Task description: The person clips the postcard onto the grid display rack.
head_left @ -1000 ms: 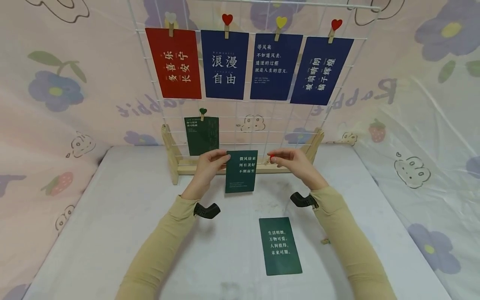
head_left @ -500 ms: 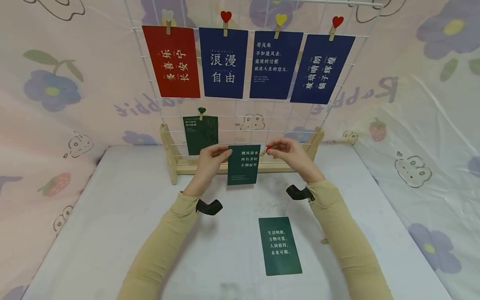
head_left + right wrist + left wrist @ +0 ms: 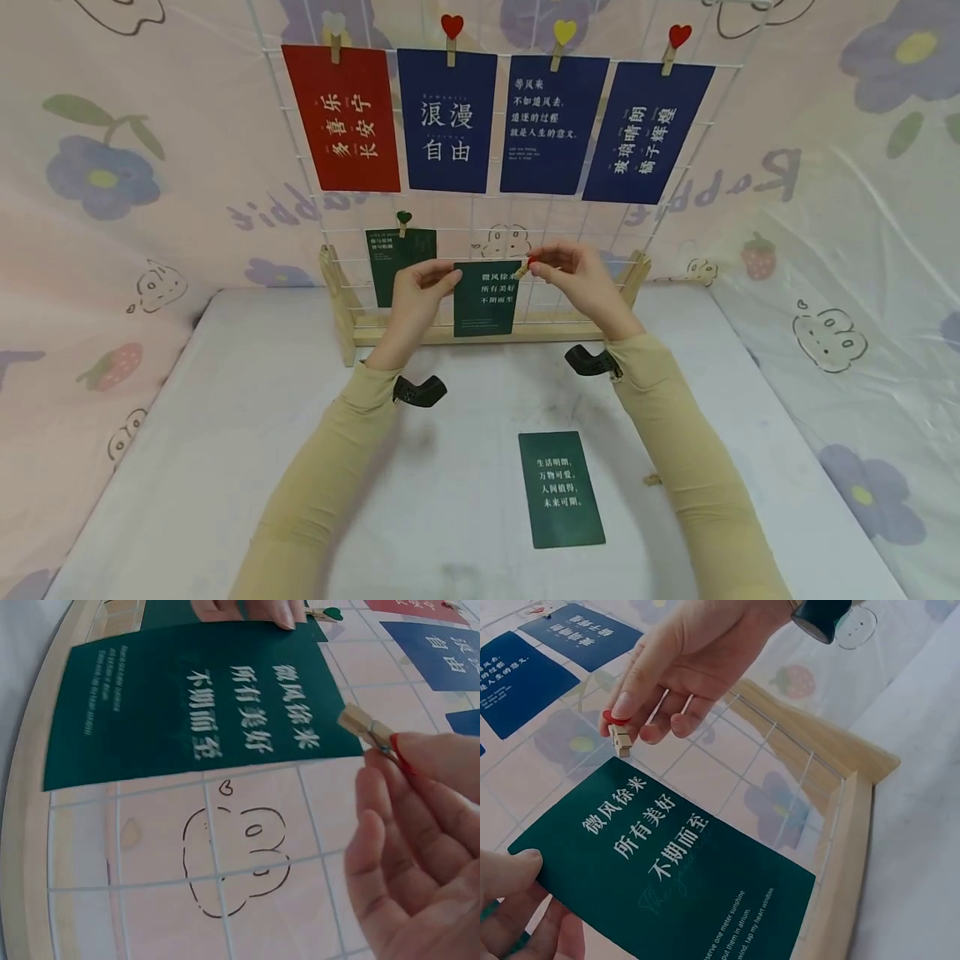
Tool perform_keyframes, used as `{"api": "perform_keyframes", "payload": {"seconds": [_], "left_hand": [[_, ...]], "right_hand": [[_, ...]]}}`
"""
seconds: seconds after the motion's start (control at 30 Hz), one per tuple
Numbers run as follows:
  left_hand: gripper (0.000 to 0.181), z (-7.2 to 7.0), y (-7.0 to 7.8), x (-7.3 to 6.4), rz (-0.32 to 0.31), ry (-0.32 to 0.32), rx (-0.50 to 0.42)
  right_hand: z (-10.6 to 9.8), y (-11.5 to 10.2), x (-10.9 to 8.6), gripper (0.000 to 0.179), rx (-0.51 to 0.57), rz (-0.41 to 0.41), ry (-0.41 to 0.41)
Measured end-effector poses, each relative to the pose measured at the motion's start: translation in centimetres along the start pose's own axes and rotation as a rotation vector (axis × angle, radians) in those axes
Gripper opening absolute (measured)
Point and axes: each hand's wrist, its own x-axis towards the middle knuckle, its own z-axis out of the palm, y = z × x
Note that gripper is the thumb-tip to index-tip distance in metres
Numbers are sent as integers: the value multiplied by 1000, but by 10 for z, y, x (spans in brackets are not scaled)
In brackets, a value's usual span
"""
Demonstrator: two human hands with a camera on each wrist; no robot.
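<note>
Between thumb and fingers, my left hand (image 3: 420, 300) pinches the upper left corner of a dark green card (image 3: 483, 308) with white Chinese writing. The card stands upright in front of the lower part of a white wire grid (image 3: 217, 885). My right hand (image 3: 581, 279) pinches a small wooden clothespin (image 3: 369, 726) with a red heart, close to the card's upper right corner. In the left wrist view, the clothespin (image 3: 620, 741) points down at the card's top edge. Left of the held card, another green card (image 3: 382, 258) hangs from a clothespin with a green heart (image 3: 404, 218).
Along the grid's upper bar hang a red card (image 3: 341, 121) and several blue cards (image 3: 447, 122), each under a heart clothespin. A wooden base (image 3: 555, 332) carries the grid. On the white table (image 3: 262, 433) lie a green card (image 3: 562, 492) and a clothespin (image 3: 652, 480) beside the right sleeve.
Both hands have risen toward the grid, lifting the green card off to a higher spot. The right hand's clothespin has come left, up to the card's upper right corner.
</note>
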Motion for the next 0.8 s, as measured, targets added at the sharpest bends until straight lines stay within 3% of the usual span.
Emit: {"api": "perform_keyframes", "payload": {"seconds": [0.33, 0.8], "left_hand": [[25, 3, 9, 11, 68, 19, 2], [23, 12, 15, 17, 131, 119, 28]], "right_hand": [[10, -46, -8, 25, -85, -85, 58], [15, -58, 1, 23, -131, -150, 129]]}}
